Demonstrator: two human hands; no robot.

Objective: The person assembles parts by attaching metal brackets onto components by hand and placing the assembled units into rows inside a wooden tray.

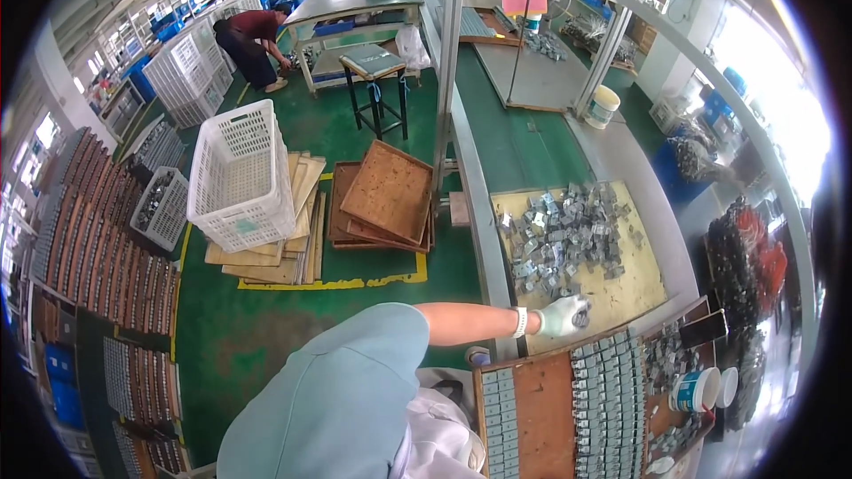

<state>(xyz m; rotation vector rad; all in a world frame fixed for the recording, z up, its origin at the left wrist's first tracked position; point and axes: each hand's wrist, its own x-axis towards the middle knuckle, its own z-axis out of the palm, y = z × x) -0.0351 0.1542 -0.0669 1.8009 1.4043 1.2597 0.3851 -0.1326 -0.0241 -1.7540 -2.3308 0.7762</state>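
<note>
My left hand (565, 315), in a white glove, reaches out over the near edge of a yellowish board (635, 288). Its fingers are curled around a few small grey metal parts from the loose pile (559, 235) lying on that board. Just below the hand sits a brown wooden tray (546, 412) with the same grey parts set out in neat rows (608, 395). My bare forearm and light blue sleeve (355, 390) stretch across the lower middle of the view. My right hand is out of sight.
A white tub (697, 390) and more loose parts sit right of the tray. On the green floor to the left are a white plastic crate (241, 173) on wooden boards, stacked brown trays (386, 195) and a stool (377, 66). Another person (253, 40) bends over further back.
</note>
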